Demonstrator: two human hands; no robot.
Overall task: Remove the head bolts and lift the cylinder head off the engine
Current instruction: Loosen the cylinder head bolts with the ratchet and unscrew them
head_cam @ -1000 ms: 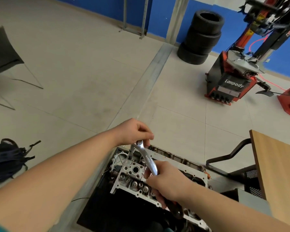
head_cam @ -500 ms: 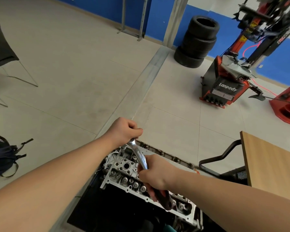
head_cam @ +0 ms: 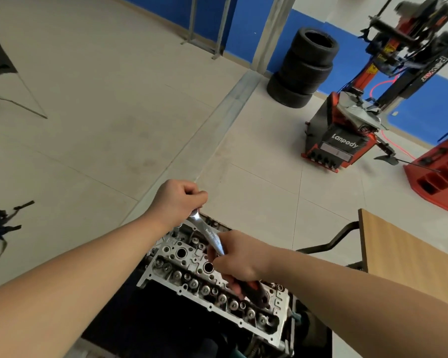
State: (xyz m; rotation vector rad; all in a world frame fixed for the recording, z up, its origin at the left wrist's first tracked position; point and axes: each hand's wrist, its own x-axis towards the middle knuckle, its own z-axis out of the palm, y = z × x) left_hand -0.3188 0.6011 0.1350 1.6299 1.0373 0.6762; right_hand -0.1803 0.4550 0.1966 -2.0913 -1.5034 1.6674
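- Grey cast-aluminium cylinder head (head_cam: 192, 275) sits on the engine at 6 o'clock of view, long axis running 10 to 4 o'clock.
- Chrome ratchet wrench with dark red-black grip (head_cam: 214, 241) slants above it.
- Left hand (head_cam: 177, 202) curled over the wrench's head at 11 o'clock.
- Right hand (head_cam: 239, 257) gripping the handle.
- Stacked black tyres (head_cam: 305, 68) at 1 o'clock.
- Red tyre changer (head_cam: 347, 135) at 2 o'clock.

both arms reach forward, left hand (head_cam: 177, 200) and right hand (head_cam: 239, 257) fisted.

Stacked tyres (head_cam: 305, 71) stand beside a red tyre changer (head_cam: 347, 135); wooden table (head_cam: 409, 257) at right.
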